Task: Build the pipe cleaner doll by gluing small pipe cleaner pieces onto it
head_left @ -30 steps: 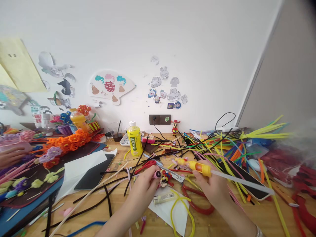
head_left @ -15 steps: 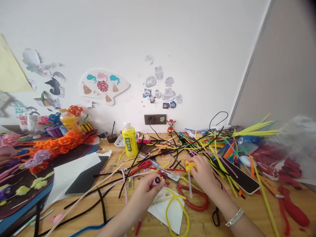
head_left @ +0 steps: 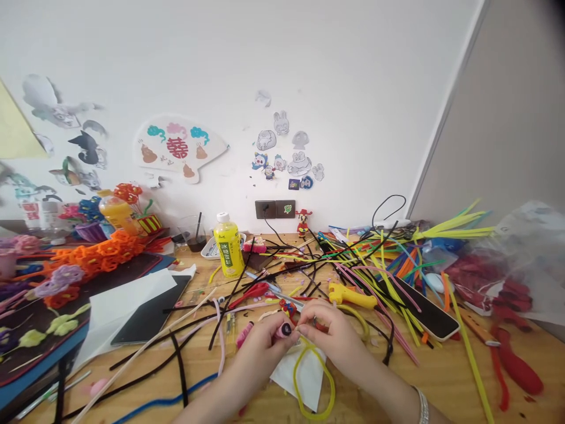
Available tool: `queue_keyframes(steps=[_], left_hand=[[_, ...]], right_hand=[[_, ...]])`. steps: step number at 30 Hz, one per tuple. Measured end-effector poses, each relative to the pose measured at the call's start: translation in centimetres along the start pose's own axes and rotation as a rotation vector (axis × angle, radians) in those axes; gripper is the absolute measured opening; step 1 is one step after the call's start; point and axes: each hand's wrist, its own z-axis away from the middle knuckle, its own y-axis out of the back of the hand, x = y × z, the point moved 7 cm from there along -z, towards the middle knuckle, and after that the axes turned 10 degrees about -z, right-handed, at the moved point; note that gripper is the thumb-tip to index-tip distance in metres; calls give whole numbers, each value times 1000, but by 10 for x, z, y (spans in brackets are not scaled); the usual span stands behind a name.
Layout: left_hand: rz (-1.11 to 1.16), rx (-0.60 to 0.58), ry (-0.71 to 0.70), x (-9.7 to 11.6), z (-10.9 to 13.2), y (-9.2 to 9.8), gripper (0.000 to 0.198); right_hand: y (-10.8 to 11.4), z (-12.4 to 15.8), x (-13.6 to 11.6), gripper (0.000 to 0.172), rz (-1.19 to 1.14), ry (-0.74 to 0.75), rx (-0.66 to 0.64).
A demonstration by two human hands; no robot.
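While the left grip still holds the pink piece, the right grip has left the glue gun and come to the left's fingertips, its own drawn together, on what I cannot tell. Just beyond, the glue gun now lies on the tabletop; farther off stands the bottle.

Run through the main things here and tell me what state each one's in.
Left hand: closed on pink piece
Right hand: fingers bent, grip unclear
Yellow glue gun: lying down, unheld
Yellow bottle: upright, capped
Cup: upright, dark liquid inside
Phone: flat, screen dark
Plug: in socket
Figurine: standing
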Motion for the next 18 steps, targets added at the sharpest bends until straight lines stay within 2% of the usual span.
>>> queue_keyframes(steps=[3,7,12,18], left_hand=[[16,-13,13,0,0,-2,22],[-8,-39,9,1,1,-6,24],[-21,-59,-11,5,5,-7,26],[-2,-59,-11,9,6,-7,27]], right_hand=[[3,1,-2,8,30,40,56],[8,7,-21,9,160,240,150],[4,16,-46,9,338,454,168],[0,20,-53,11,442,530,156]])
